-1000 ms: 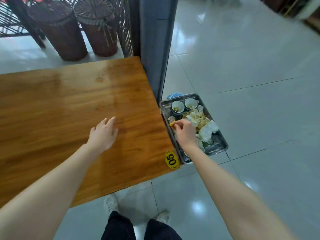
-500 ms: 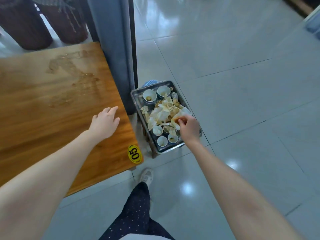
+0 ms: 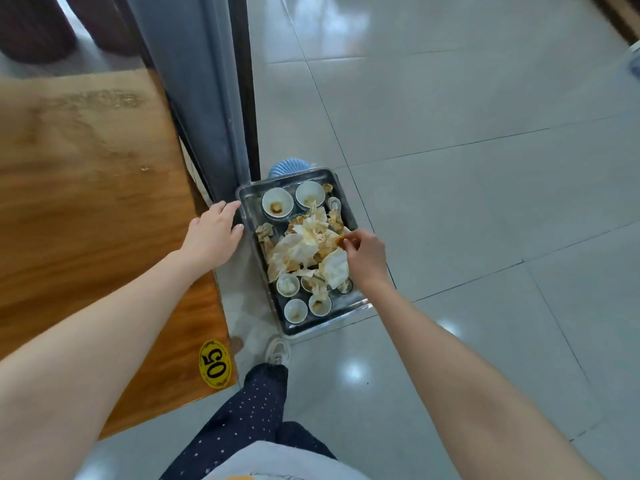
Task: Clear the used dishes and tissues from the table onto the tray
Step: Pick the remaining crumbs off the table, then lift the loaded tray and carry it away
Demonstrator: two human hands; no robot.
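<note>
Pale glossy floor point(image 3: 485, 174) fills the right of the scene, and over it, just right of the table, sits the metal tray point(image 3: 350, 307). Stained tissues point(image 3: 298, 252) are heaped along its middle. Two bowls point(image 3: 276, 203) sit at its far end with a spoon point(image 3: 334, 204) beside them, and small cups point(image 3: 296, 310) cluster at its near end. The right hand point(image 3: 366, 255) hangs over the tray's right side, thumb and fingertips pinching a brown-stained scrap point(image 3: 341, 241) at the edge of the heap. The left hand point(image 3: 215, 234) reaches across the gap with straight, relaxed fingers holding nothing; its tips are at the tray's far left corner, though contact cannot be told. A blue ribbed edge point(image 3: 287, 168) shows beyond the tray's far end. Left of the tray lies the wooden table point(image 3: 86, 209), a yellow "05" sticker point(image 3: 214, 364) on its near right corner, with a grey pillar point(image 3: 194, 84) at its far right. A white shoe point(image 3: 277, 351) stands below the tray's near end.
</note>
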